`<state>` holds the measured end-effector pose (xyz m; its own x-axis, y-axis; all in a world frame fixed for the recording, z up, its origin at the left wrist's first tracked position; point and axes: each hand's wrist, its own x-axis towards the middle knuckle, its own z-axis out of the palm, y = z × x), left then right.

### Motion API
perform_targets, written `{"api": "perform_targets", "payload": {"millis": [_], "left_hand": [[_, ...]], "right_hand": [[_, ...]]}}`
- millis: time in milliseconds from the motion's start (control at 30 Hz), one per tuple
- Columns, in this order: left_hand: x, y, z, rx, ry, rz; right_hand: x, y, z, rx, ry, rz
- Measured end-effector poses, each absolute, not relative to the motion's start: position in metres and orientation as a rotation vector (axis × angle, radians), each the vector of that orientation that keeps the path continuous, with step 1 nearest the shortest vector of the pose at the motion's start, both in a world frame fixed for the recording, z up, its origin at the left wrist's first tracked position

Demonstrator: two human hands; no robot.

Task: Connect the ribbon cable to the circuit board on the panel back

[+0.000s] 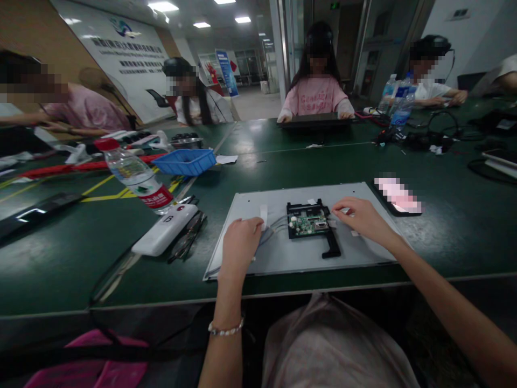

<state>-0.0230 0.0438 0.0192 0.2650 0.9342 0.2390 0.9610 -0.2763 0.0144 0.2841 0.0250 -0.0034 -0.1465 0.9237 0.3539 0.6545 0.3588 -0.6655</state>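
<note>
A flat pale grey panel (pixel 278 264) lies on the green table before me. On its middle sits a black plastic bracket (pixel 332 247) carrying a green circuit board (pixel 309 224). Grey cables (pixel 275 227) run from the board's left side towards my left hand (pixel 241 241). That hand is closed over the panel's left part, fingertips pinched at a whitish strip of tape (pixel 264 211). Just right of the bracket, my right hand (pixel 359 216) has thumb and forefinger pinched together; whatever is between them is too small to make out.
To the left are a water bottle (pixel 139 180), a white power bank (pixel 165 230), glasses (pixel 188 237) and a blue bin (pixel 186 161). A phone (pixel 398 196) lies beyond the panel's right corner. Across the table, a person in pink (pixel 317 97) holds a dark panel (pixel 315 121); others sit nearby.
</note>
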Motion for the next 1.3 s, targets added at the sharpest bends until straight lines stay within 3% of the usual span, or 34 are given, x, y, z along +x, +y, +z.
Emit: {"api": "perform_targets", "payload": {"millis": [500, 933, 1300], "left_hand": [[-0.023, 0.036, 0.027, -2.457, -1.702, -0.183], [-0.007, -0.014, 0.027, -2.488, -1.459, -0.358], [-0.025, -0.011, 0.001, -2.461, -1.694, -0.893]], "right_hand": [[0.171, -0.008, 0.014, -1.072, -2.120, 0.417], [0.133, -0.010, -0.003, -1.116, -2.100, 0.545], [0.138, 0.000, -0.014, -1.189, -2.000, 0.470]]}}
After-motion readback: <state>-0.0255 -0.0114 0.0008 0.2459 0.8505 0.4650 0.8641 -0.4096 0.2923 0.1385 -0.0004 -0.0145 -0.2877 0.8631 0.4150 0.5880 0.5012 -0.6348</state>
